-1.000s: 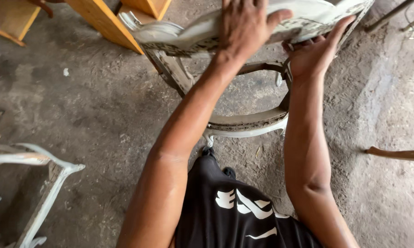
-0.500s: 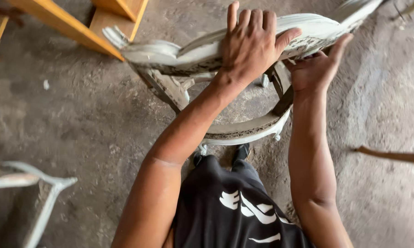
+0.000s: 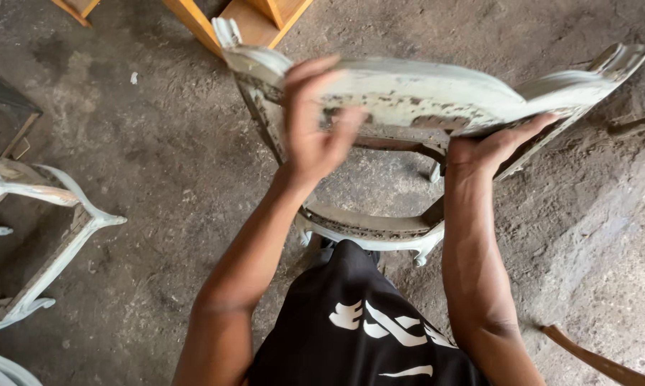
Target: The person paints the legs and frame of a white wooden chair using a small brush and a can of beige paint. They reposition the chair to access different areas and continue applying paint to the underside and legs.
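An old chair frame (image 3: 437, 86) with chipped white paint stands in front of me on a dirt floor, its curved top rail tilted toward me. My left hand (image 3: 314, 125) lies against the left part of that rail, fingers spread and blurred by motion; I see nothing in it. From below, my right hand (image 3: 495, 145) grips the rail's right part, thumb on the near edge. The chair's empty seat ring (image 3: 379, 229) shows between my forearms, just above my black shorts (image 3: 365, 329).
Another white chair frame (image 3: 47, 214) lies at the left edge. Yellow wooden furniture legs (image 3: 258, 18) stand at the top behind the chair. A brown wooden stick (image 3: 597, 361) pokes in at the lower right. The floor is grey packed dirt (image 3: 158, 157).
My left hand has slid leftward along the top rail and its fingers have lifted. The rail now sits closer and lower in view. My right hand keeps its grip.
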